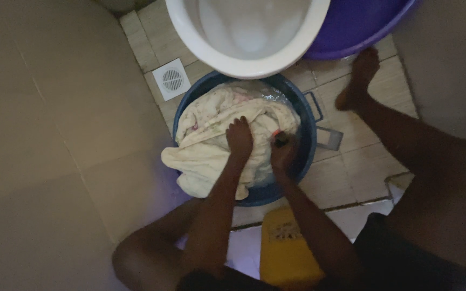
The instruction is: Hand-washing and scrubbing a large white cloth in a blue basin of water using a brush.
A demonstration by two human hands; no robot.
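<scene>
Centre frame: round dark-blue plastic wash basin (309,141) on the beige tiled floor (351,178), holding a cream-coloured cloth with faint pink print (211,134); the cloth's lower-left part hangs over the basin rim. Left hand (239,138) lies knuckles-up on the middle of the cloth, fingers curled, pressing into the fabric; can't tell if it actually pinches any. Right hand (283,152) sits just right of it at the cloth's edge, grip clenched around a small dark object with an orange bit (279,138); too dim to identify. Above the basin: white ceramic toilet bowl (249,37). Upper right: purple plastic tub (357,27). Upper left of basin: white square floor drain (171,80). Bottom centre, between the person's knees: yellow plastic container (287,250). Person's bare foot (358,78) right of the basin.
</scene>
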